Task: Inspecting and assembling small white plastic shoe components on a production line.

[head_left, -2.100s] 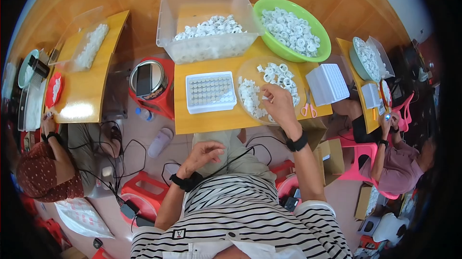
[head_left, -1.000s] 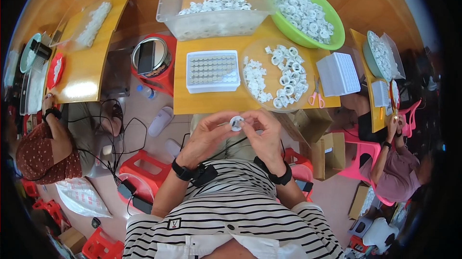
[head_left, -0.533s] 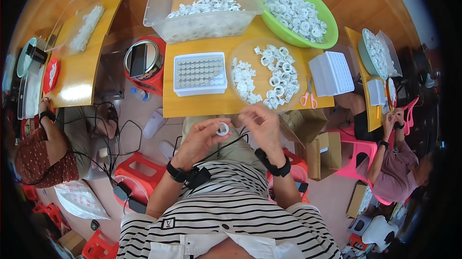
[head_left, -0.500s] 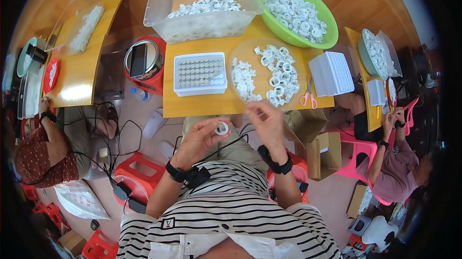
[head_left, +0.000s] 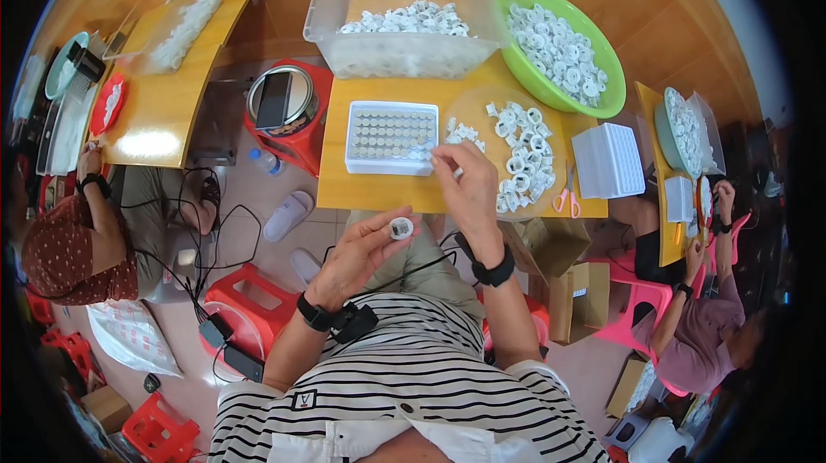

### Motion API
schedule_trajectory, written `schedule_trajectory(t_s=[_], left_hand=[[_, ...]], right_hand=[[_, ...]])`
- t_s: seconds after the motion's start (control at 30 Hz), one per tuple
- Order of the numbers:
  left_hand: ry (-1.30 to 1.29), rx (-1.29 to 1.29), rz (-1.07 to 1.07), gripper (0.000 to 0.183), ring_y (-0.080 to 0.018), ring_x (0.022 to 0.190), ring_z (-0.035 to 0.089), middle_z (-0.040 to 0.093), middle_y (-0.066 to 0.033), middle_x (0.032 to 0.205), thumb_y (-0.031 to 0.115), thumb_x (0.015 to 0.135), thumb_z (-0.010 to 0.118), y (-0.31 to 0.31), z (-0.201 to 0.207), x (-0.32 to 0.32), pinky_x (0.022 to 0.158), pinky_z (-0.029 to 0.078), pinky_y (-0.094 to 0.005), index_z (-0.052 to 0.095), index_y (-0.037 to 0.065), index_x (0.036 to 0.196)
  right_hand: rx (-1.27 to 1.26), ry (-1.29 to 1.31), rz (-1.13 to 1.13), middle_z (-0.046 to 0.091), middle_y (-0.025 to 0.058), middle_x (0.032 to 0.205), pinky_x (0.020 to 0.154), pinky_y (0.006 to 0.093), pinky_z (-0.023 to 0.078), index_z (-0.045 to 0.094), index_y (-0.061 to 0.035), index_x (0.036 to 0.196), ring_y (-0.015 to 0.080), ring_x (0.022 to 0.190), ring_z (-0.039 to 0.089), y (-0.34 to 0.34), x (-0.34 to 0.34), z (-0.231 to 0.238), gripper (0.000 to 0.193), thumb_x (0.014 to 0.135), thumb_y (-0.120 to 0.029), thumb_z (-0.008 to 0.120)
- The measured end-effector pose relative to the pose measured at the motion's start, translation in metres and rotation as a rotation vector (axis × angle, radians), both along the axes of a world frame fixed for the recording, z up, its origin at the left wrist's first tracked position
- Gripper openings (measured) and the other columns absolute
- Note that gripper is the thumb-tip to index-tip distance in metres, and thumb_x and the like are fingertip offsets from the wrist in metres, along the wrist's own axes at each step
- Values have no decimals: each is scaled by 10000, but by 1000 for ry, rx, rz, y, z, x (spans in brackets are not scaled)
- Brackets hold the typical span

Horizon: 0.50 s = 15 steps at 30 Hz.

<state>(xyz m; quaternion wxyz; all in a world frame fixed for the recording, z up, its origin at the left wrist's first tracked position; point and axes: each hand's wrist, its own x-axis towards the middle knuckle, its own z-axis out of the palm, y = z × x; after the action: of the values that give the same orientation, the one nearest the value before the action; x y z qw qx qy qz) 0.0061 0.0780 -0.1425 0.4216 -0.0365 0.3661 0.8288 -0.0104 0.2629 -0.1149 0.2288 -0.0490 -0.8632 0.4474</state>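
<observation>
Left hand pinched a small white ring in a closed grip, held over the lap, just off the table edge. Right hand reached to the tray corner, fingertips curled; grip contents unclear. Best to keep the ring level and steady the wrist against the table edge. Loose rings on the clear plate crowded the right side; bare table lay below the tray.

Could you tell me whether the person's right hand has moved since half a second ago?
Yes. The right hand has gone forward from beside the left hand, which holds a small white ring, up to the white tray on the yellow table.
</observation>
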Motion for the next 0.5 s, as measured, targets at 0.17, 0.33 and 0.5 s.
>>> schedule_trajectory(t_s=[0.17, 0.33, 0.5], left_hand=[[2, 23, 27, 366, -290, 1157, 490, 478, -215, 1242, 42, 927, 408, -8, -1, 1, 999, 403, -320, 395, -88, 1269], [-4, 70, 33, 379, -289, 1171, 477, 466, -223, 1254, 42, 924, 415, -11, -4, 1, 1010, 389, -327, 380, -94, 1275], [1, 111, 26, 389, -289, 1187, 462, 458, -225, 1263, 56, 923, 427, -15, -10, 2, 1020, 375, -328, 375, -99, 1275]], right_hand=[[98, 33, -36, 537, 107, 729, 565, 356, 427, 612, -18, 801, 273, 637, 555, -10, -28, -11, 49, 760, -44, 606], [255, -62, -124, 544, 114, 750, 591, 407, 434, 582, -35, 750, 317, 680, 554, -11, -33, -20, 49, 745, -68, 619], [299, -53, -61, 532, 116, 738, 609, 405, 432, 568, -37, 748, 317, 721, 546, -11, -31, -15, 43, 746, -55, 607]])
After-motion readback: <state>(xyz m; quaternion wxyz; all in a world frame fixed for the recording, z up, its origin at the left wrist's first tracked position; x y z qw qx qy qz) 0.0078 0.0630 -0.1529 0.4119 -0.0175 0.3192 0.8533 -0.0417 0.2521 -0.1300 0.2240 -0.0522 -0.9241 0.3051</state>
